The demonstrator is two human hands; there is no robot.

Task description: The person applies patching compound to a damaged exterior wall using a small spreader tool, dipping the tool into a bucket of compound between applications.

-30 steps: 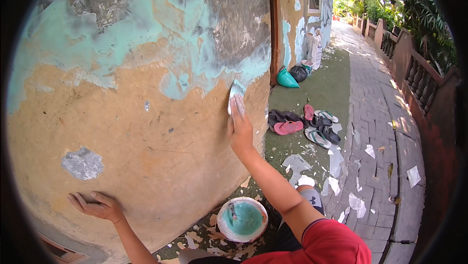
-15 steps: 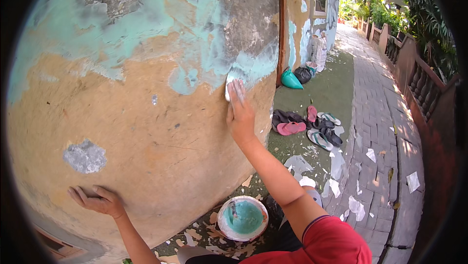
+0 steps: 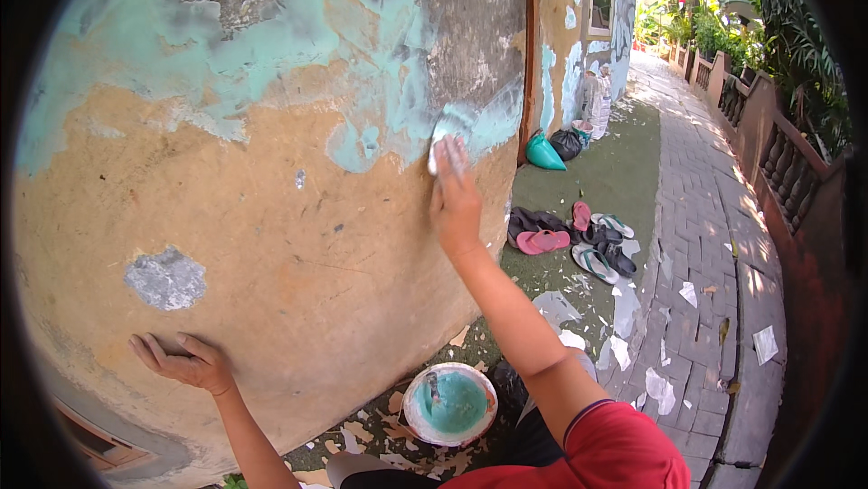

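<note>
My right hand (image 3: 457, 202) grips a white putty scraper (image 3: 441, 138) and holds its blade against the wall, at the lower edge of a wet turquoise coat (image 3: 493, 124). The coat runs in uneven smears across the upper wall (image 3: 262, 209), with bare grey above and tan below. My left hand (image 3: 188, 362) rests its fingers, spread and holding nothing, against the tan surface below a grey chipped patch (image 3: 165, 278). Beneath my right arm, a round white bucket (image 3: 412, 406) holds turquoise paste (image 3: 463, 409), with a tool handle (image 3: 433, 388) sticking up in it.
Paint flakes (image 3: 619, 352) litter the ground around the bucket. Several sandals (image 3: 593, 263) lie beyond the wall's corner. Farther off are a green bag (image 3: 544, 153), a black bag (image 3: 567, 144) and a white sack (image 3: 598, 105). A paved path (image 3: 696, 218) runs beside a balustrade (image 3: 785, 159).
The whole view has shifted slightly, carrying the wall up and to the right in the picture. The scraper stays at nearly the same spot on the wall. My left hand keeps its place.
</note>
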